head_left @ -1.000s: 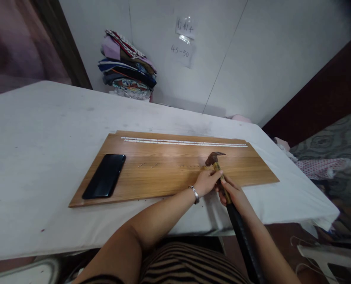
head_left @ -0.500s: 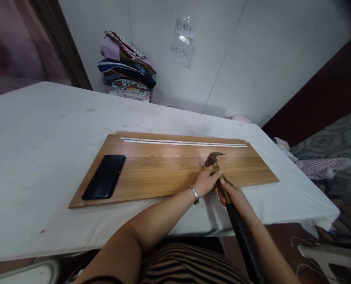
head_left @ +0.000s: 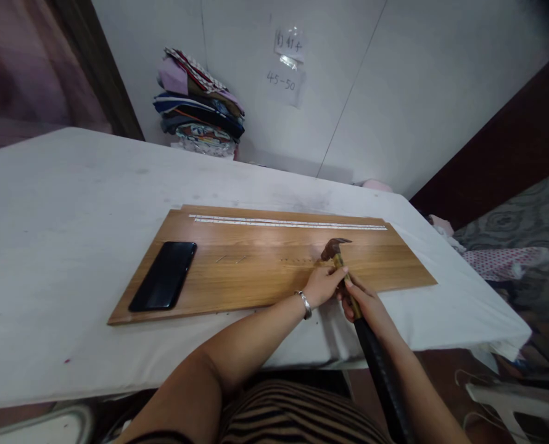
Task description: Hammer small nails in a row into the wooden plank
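Observation:
A claw hammer (head_left: 371, 351) with a rusty head and a long dark grip slants over the wooden board (head_left: 251, 283). Its claw points right, and its striking face is low over the board, close to a short row of small nails (head_left: 295, 259). My right hand (head_left: 364, 302) is closed round the lighter part of the handle. My left hand (head_left: 323, 285), with a silver bracelet at the wrist, is closed at the handle just below the head, its thumb across the wood. Its other fingers are partly hidden. Two loose nails (head_left: 231, 259) lie left of the row.
A black phone (head_left: 163, 276) lies at the board's left end. White measuring strips (head_left: 288, 223) run along its far edge. The table has a white cloth (head_left: 71, 246). Folded fabrics (head_left: 200, 105) are stacked by the wall, and a white stool (head_left: 515, 401) stands at lower right.

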The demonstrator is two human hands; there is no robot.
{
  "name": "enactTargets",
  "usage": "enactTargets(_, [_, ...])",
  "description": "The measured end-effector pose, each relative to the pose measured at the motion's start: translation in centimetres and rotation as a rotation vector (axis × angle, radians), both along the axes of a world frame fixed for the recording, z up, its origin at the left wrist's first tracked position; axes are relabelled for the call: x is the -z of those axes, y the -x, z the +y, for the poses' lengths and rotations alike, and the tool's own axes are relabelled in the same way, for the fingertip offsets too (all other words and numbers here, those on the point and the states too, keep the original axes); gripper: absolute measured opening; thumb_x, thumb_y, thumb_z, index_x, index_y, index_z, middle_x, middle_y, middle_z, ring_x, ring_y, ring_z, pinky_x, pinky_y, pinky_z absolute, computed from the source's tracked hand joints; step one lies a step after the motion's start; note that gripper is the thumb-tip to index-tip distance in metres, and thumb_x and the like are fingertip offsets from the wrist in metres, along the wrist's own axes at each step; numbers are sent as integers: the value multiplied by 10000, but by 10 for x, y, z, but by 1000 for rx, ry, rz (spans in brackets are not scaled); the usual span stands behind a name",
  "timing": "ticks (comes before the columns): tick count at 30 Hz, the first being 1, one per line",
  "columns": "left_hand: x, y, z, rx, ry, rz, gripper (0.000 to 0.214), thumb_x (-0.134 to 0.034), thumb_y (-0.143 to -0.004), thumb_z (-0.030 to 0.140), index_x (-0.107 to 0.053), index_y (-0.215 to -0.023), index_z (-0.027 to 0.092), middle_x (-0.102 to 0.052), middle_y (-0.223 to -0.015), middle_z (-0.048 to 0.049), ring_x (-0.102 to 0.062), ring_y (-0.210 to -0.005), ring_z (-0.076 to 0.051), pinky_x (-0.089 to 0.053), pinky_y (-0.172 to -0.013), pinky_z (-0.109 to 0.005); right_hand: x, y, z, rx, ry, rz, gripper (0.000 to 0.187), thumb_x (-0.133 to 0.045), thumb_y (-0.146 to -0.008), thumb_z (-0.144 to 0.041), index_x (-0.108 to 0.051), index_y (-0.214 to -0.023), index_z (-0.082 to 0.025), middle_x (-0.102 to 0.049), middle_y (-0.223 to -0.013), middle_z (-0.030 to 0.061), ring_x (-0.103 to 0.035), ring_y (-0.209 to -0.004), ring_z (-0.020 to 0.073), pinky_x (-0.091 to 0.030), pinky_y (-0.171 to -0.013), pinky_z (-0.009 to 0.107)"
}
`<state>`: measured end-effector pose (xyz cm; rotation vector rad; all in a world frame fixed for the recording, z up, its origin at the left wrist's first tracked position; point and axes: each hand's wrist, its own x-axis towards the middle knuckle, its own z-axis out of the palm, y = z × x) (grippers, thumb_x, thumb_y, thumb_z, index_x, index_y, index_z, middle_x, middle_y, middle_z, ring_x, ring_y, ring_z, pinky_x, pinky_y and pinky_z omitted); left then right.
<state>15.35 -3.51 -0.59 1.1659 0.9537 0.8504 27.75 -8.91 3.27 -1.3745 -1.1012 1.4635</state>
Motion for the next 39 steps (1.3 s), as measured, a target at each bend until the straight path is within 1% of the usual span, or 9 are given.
enactTargets(5, [0,0,0,7,11,-20,523,-518,-905,650,-587,-703,173,-563,-513,12,-532,-471,-106,-387,-518,-229,-2,1,0,2,-11,-4,607,-720,-808,-580,-610,-1294,-234,-642,-679,-31,-431,-353,67,-304,-323,198])
enactTargets(8, [0,-1,0,-3,27,-32,508,-520,-915,623,-577,-685,174,-553,-501,13,-515,-454,-102,-371,-504,-230,-2,2,0,1,-3,-7,570,-720,-807,-575,-628,-1255,-235,-642,-672,-30,-426,-352,67,-300,-323,196])
enactTargets(11, [0,-1,0,-1,7,-36,498,-522,-921,601,-570,-670,174,-554,-502,9,-516,-456,-102,-363,-501,-230,-2,1,0,2,-8,7,544,-718,-812,-576,-632,-1234,-244,-643,-680,-31,-425,-356,64,-305,-324,196])
enactTargets(19, [-2,0,-1,-4,8,-44,506,-515,-923,602,-567,-660,172,-539,-487,11,-498,-445,-100,-345,-491,-231,2,0,1,-11,-7,-4,653,-710,-818,-588,-590,-1349,-228,-645,-679,-29,-434,-348,68,-313,-318,198])
enactTargets(23, [-5,1,-2,4,35,-83,503,-541,-907,622,-573,-684,173,-541,-494,20,-498,-446,-95,-365,-503,-227,2,-1,2,-10,-25,12,648,-707,-824,-581,-579,-1351,-228,-647,-685,-29,-447,-353,71,-318,-318,195])
enactTargets(26, [-5,0,-2,3,38,-69,507,-539,-910,620,-579,-680,170,-543,-493,17,-499,-450,-96,-362,-504,-226,3,-3,3,-28,-5,-1,665,-717,-814,-583,-568,-1352,-222,-645,-678,-34,-456,-353,74,-332,-319,196])
enactTargets(29, [-5,0,-2,2,48,-50,520,-529,-912,628,-582,-675,169,-543,-490,15,-499,-450,-98,-351,-502,-227,4,-4,4,-36,17,-9,666,-715,-814,-585,-563,-1350,-219,-648,-679,-35,-453,-352,72,-332,-319,192])
enactTargets(33, [-4,0,-2,2,38,-64,517,-537,-903,636,-585,-683,171,-550,-505,20,-505,-460,-95,-371,-523,-227,5,-4,3,-7,-19,-5,635,-698,-829,-584,-574,-1340,-229,-647,-688,-36,-442,-349,64,-312,-316,185])
enactTargets(39, [1,-1,0,-5,19,-44,513,-513,-918,614,-591,-670,172,-547,-494,12,-501,-451,-104,-358,-508,-236,5,-6,7,-52,17,-7,701,-712,-803,-596,-561,-1381,-230,-653,-677,-30,-455,-355,81,-338,-322,206])
